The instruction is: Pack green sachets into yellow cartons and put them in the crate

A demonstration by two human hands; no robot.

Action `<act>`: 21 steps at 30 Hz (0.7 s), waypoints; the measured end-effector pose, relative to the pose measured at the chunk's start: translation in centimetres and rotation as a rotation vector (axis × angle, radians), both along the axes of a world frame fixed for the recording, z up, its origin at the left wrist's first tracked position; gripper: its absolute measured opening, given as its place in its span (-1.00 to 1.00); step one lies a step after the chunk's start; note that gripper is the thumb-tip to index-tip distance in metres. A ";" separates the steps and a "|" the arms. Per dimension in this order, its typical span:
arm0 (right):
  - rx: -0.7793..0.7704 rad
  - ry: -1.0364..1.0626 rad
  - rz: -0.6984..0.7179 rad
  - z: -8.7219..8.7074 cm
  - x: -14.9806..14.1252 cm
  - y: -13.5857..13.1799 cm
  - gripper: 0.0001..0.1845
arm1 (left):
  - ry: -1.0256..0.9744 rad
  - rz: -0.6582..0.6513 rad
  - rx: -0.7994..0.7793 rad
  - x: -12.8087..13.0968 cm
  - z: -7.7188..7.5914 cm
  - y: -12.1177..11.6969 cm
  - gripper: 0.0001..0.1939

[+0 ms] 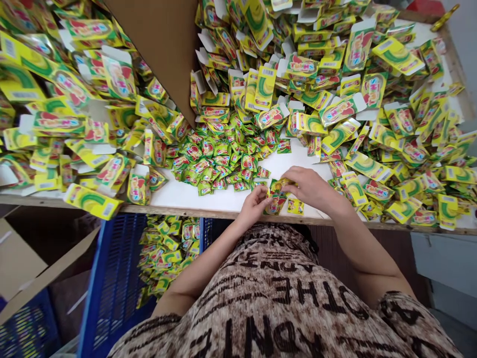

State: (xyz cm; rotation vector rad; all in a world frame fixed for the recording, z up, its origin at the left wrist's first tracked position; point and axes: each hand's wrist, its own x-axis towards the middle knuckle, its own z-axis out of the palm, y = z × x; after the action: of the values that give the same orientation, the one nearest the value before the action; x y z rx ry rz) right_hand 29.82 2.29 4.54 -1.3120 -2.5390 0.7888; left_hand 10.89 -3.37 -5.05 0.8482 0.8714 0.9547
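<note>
At the front edge of the white table, my left hand (pixel 255 203) has its fingers closed on the left side of a small printed carton (pixel 276 204), green and yellow with red. My right hand (pixel 306 187) curls over the carton's upper end, its thumb and fingers pinched together. What lies between those fingers is mostly hidden. A small yellow sachet (pixel 295 206) lies flat just right of the carton. Left of and beyond my hands is a heap of small green sachets (pixel 219 159) with red fruit prints.
Many yellow-and-green cartons (pixel 372 164) are piled on the right, with more cartons (pixel 74 124) on the left. A brown cardboard panel (pixel 160 44) stands between piles. Below the table edge, a blue crate (pixel 108 278) holds more cartons. An open cardboard box (pixel 22 248) sits lower left.
</note>
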 end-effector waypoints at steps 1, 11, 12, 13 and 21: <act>0.015 0.013 -0.013 -0.3 0.0 0.0 -0.87 | -0.009 -0.016 -0.008 0.1 0.0 0.0 -0.69; 0.228 0.088 -0.020 -2.3 -1.1 -0.7 -0.98 | -0.053 0.008 -0.022 0.9 0.7 0.5 -0.71; 0.229 0.118 -0.031 -2.3 -1.0 -0.8 -0.99 | -0.053 0.020 -0.031 0.9 0.7 0.5 -0.72; 0.223 0.153 -0.054 -2.3 -0.8 -0.9 -0.99 | -0.053 0.032 -0.039 0.9 0.6 0.5 -0.72; 0.172 0.281 -0.250 -3.0 0.5 -2.4 -0.93 | -0.023 0.038 -0.090 1.4 -0.4 0.1 -0.68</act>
State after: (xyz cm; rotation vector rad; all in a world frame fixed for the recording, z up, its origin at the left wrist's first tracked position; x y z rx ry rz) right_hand 30.32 -0.12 1.52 -1.3238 -2.1237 0.6368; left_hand 12.28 -3.24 -5.47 0.7449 0.9065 0.9491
